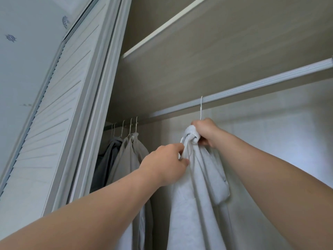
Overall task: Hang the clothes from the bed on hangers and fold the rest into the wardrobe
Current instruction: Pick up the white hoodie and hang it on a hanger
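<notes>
A pale grey cotton hoodie (194, 195) on a thin white wire hanger (201, 107) is being hooked over the ribbed silver wardrobe rail (252, 87), right of other hung garments (129, 159); its bunched collar is being gripped by the right hand (207, 132), its near fold pinched by the left hand (167, 163); if released early, the hook may slip off and the hoodie drop.

Soft, cool daylight comes through on my feed, even and fairly bright, with no hard-edged shadows and no glare. The wardrobe's back panel (297, 150) carries a pale bluish sheen on the right and is brightest there. The shelf underside (198, 56) reads duller, and the corner around the grey garments (106, 159) is the darkest patch. The wide lens bows the louvred door (54, 105) and the hanging rail (252, 87). The forearms (90, 219) look stretched at the bottom edge. Fine detail is slightly smeared on the white garment (194, 204).
</notes>
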A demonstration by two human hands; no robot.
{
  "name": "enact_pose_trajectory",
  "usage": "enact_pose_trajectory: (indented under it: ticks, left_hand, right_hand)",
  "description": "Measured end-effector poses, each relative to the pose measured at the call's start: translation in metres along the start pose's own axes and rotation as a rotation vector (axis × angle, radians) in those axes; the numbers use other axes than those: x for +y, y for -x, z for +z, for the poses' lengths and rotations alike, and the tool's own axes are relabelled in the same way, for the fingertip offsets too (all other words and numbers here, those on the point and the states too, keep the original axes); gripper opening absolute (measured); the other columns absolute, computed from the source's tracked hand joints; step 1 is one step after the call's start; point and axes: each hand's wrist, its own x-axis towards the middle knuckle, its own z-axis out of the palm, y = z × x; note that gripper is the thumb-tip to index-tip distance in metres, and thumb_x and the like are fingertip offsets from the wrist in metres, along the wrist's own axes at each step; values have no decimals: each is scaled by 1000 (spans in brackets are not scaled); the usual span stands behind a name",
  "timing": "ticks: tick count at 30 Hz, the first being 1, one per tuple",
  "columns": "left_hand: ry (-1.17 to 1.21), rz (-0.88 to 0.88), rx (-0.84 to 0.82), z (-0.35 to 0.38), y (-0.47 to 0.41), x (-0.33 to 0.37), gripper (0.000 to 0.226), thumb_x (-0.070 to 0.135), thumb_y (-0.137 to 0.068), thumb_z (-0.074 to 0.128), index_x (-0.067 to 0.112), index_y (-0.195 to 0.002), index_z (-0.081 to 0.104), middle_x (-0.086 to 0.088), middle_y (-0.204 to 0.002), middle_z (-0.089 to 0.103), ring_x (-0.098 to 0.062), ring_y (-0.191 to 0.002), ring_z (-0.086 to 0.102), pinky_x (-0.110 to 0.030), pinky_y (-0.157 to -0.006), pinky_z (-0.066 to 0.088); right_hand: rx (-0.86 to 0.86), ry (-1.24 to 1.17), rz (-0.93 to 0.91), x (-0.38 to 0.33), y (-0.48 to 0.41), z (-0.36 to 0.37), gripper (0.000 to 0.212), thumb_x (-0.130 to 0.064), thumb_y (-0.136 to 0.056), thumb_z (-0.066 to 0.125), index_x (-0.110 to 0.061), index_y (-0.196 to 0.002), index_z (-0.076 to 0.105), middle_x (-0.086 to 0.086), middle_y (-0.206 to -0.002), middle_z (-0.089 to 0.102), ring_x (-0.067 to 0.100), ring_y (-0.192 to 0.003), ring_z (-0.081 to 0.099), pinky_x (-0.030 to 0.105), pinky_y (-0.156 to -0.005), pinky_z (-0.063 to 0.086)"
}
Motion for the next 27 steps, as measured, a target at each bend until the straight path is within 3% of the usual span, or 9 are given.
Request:
enact_pose_trajectory:
  ticks: [3, 5, 7, 12, 14, 17, 19, 22, 27]
  left_hand:
    - [12, 20, 28, 7, 1, -1, 16, 37, -97, 50, 21, -98, 54, 0, -97, 65, -27, -92, 62, -45, -84, 54]
    - [8, 29, 43, 9, 2, -2, 17, 36, -96, 49, 20, -98, 53, -1, -94, 64, -28, -89, 63, -46, -81, 55]
    - [1, 30, 36, 8, 4, -5, 17, 37, -96, 51, 20, -98, 51, -2, -94, 64, -28, -87, 63, -45, -80, 55]
    - [-56, 0, -85, 10, 15, -20, 24, 40, -88, 62, 24, -97, 46, 1, -96, 61, -23, -89, 61, -42, -78, 54]
    - [-102, -8, -141, 14, 20, -26, 26, 39, -87, 64, 27, -92, 42, 2, -94, 59, -21, -84, 60, -39, -71, 52]
    - [-148, 2, -188, 20, 27, -32, 32, 36, -89, 62, 30, -81, 32, 3, -88, 55, -19, -76, 57, -33, -59, 43]
    - [-159, 6, -209, 22, 31, -36, 30, 33, -88, 61, 29, -82, 32, 1, -88, 56, -22, -77, 58, -33, -58, 41]
    - [-154, -2, -245, 20, 35, -42, 25, 31, -88, 60, 25, -92, 37, 1, -91, 57, -22, -77, 60, -34, -60, 45]
    - [-185, -38, -257, 10, 36, -52, 24, 29, -88, 60, 20, -102, 43, 0, -95, 58, -25, -84, 62, -43, -73, 55]
  right_hand:
    - [84, 50, -46, 3, 2, -1, 35, -36, -90, 61, -3, -100, 59, 15, -83, 64, 30, -68, 66, 33, -56, 55]
    - [181, 348, -182, 1, 8, -3, 65, -57, -83, 64, -5, -121, 52, 15, -110, 62, 35, -97, 66, 39, -79, 55]
    - [230, 582, -325, -2, 24, -3, 81, -67, -78, 64, -8, -129, 42, 14, -128, 53, 36, -116, 57, 40, -89, 47]
    - [62, 912, -342, -7, 76, 4, 69, -75, -75, 59, -19, -106, 33, 10, -111, 60, 30, -89, 60, 37, -69, 48]
    - [172, 1082, -427, -9, 93, 7, 68, -73, -77, 60, -20, -107, 30, 9, -121, 54, 30, -87, 51, 35, -62, 35]
    - [352, 1162, -588, -10, 106, 14, 77, -70, -77, 67, -15, -120, 33, 9, -131, 39, 34, -98, 56, 34, -64, 29]
    - [270, 1182, -542, -8, 107, 19, 64, -66, -81, 63, -16, -117, 45, 5, -119, 48, 33, -101, 57, 34, -66, 29]
    - [118, 1118, -487, 2, 102, 27, 33, -51, -88, 52, -20, -80, 52, -4, -81, 47, 22, -74, 48, 28, -56, 25]
    - [9, 872, -525, 14, 84, 46, 38, -32, -88, 52, -11, -58, 41, 3, -49, 48, 21, -51, 49, 27, -48, 30]
